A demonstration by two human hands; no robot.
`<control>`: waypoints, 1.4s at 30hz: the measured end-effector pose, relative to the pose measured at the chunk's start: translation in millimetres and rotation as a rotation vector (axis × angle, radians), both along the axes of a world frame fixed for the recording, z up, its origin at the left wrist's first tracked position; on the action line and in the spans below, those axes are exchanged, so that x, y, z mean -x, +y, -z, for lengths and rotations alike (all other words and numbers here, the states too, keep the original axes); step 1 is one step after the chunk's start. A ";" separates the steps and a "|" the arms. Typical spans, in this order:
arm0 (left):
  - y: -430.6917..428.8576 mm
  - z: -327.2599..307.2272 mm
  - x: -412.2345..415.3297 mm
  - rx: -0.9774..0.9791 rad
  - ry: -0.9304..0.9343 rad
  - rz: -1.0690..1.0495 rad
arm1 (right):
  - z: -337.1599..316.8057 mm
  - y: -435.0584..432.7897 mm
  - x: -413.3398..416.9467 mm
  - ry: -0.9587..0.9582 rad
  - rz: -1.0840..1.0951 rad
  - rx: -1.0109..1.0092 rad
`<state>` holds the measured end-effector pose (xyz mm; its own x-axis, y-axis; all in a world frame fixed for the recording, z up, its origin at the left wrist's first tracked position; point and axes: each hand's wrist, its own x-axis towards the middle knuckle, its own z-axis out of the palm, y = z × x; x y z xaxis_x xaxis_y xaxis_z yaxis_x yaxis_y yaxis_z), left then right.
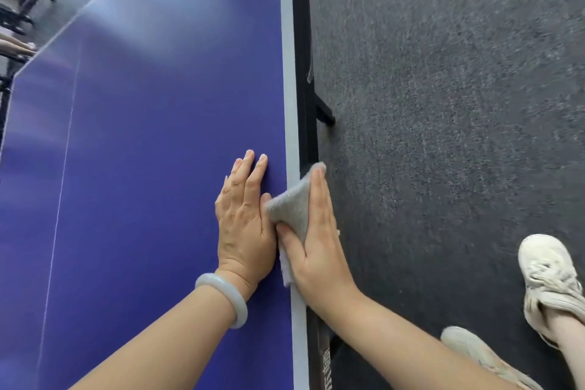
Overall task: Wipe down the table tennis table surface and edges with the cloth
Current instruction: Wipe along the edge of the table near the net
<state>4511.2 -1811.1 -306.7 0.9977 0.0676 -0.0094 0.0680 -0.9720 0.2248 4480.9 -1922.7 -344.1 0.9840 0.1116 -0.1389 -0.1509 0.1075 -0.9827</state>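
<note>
Presently, at the far left, dark racks [19, 9] are noted beyond the corner of the table tennis table [142, 136], too blurred to detail. A thin white centre line [60, 199] is seen running down the blue surface.

The left hand [245, 218] is laid flat on the blue, fingers straight and together, nothing held; a pale bangle [221, 298] is worn at the wrist. Just beside it, touching its thumb, the grey cloth [292, 203] is folded over the white side line [289, 73] and the black edge [304, 57]. It is pinched there by the right hand [316, 241] – thumb on top, fingers stretched along the outer face.

The edge wipe is judged to be in hand. It would be done best with the cloth kept wrapped over both top stripe and side face, slid in one long, evenly pressed pass, the flat hand used as a brace. Care is advised at the frame bracket [324, 111] further along – a likely snag.

No bucket, basin or bottle is in view; whether the cloth is damp cannot be told.

At the right, pale shoes [550, 275] are seen on dark speckled flooring [443, 104].
</note>
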 end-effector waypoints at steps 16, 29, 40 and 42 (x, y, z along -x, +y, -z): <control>2.8 -0.3 0.9 -0.016 -0.006 0.015 | -4.7 9.2 -38.8 0.176 0.132 0.020; 1.5 -4.3 1.6 -0.041 0.037 0.011 | -8.1 8.3 -184.9 0.358 0.069 0.099; -2.8 -19.4 -13.0 -0.023 0.067 -0.017 | -12.2 4.4 -174.7 0.299 0.006 0.188; -1.9 -24.1 -39.6 -0.007 0.017 -0.002 | -9.9 3.3 -175.7 0.295 0.016 0.201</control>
